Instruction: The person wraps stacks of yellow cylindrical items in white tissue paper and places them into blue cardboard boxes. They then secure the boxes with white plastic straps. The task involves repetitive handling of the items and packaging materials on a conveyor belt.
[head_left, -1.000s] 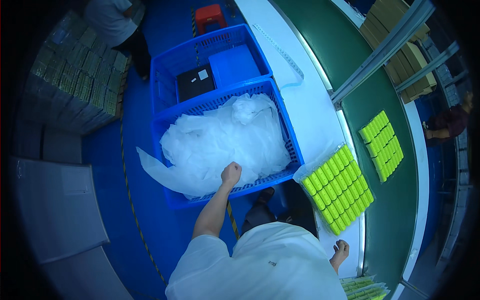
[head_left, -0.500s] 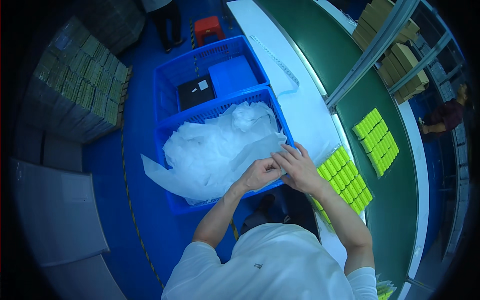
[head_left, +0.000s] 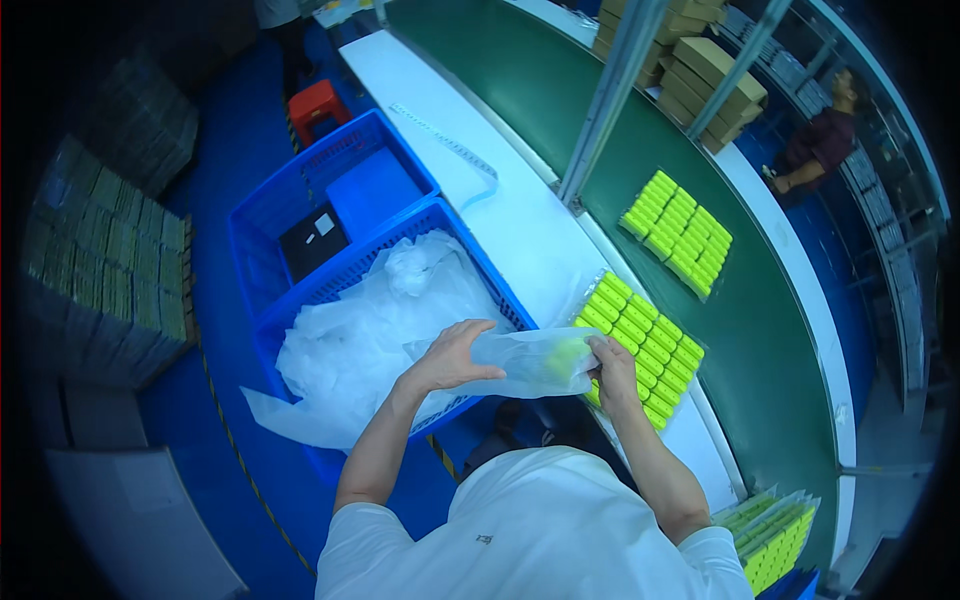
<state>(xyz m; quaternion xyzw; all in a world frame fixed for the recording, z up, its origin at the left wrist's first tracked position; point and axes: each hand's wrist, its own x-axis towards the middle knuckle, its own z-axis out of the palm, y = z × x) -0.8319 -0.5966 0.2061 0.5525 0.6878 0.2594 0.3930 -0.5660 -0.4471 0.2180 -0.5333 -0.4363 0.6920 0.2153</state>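
Observation:
A translucent white plastic bag [head_left: 520, 358] is stretched between my hands, in front of the crate and the table edge. My right hand [head_left: 616, 372] pinches its right end. At the other end, my left hand [head_left: 450, 360] has thumb and fingers spread apart, touching or very near the bag; the exact contact cannot be told. Yellow-green colour shows through the right part of the bag. Just beyond my right hand lies a pack of yellow-green pieces in rows [head_left: 640, 340] on the white table. Loose crumpled bags [head_left: 370, 320] fill the blue crate [head_left: 480, 262] to the left.
A second blue crate [head_left: 240, 255] stands behind, with a black sheet inside. Another yellow-green pack [head_left: 678, 232] rests on the green conveyor [head_left: 560, 120]. More packs [head_left: 775, 535] stand at the lower right. A metal post [head_left: 610, 100] rises beside the belt. A person [head_left: 815, 145] stands beyond it.
My hands have moved apart, drawing the bag out between them away from the crate. My left hand's fingers have spread. The view has turned, shifting the crates and table leftward.

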